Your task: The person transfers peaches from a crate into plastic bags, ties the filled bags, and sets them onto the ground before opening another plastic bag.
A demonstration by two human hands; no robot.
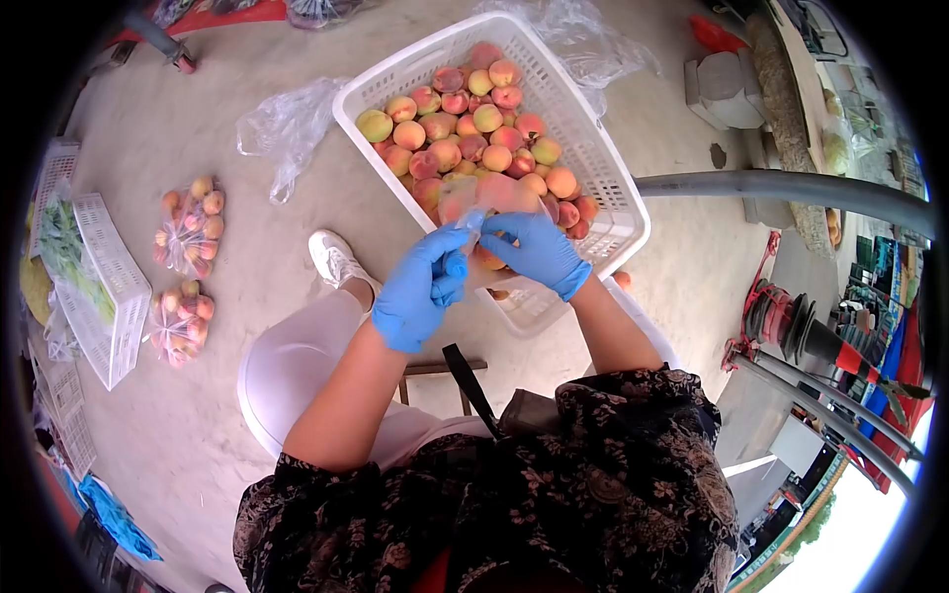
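Both my hands wear blue gloves and meet over the near end of a white plastic crate (605, 138). My left hand (420, 292) is closed, its fingertips pinching the gathered neck of a clear plastic bag (499, 195). From the other side my right hand (539, 252) grips the same neck, thumb and fingers close to the left fingertips. Peaches show through the bag, which overlaps the loose peaches (465, 127) heaped in the crate. Part of the bag is hidden behind my right hand.
Two filled bags of peaches (188, 227) (180, 321) stand on the floor at left, near a white crate with leafy greens (74, 247). Empty-looking plastic bags (292, 128) lie beside the peach crate. A grey metal pole (791, 185) extends to the right. A smaller white basket (529, 311) sits below my hands.
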